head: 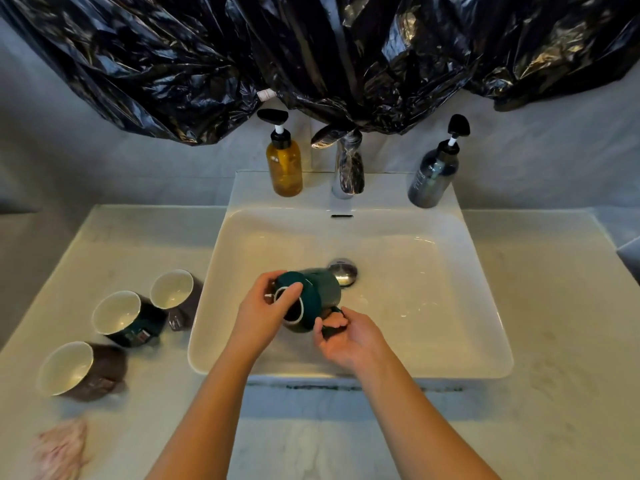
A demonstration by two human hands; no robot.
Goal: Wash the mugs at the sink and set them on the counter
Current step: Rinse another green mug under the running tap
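Head view: dark green ceramic mug (pixel 323 289) tilted above white ceramic sink (pixel 436 306), left hand (pixel 266 308) gripping rim, right hand (pixel 348 339) pinching handle

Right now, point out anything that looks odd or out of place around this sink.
Crumpled black plastic sheeting is draped across the wall above the sink, hanging down to the faucet. Nothing looks spilled or broken.

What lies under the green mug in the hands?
The white sink, with its drain plug just beyond the green mug. The mug, left hand and right hand cover the basin floor directly below.
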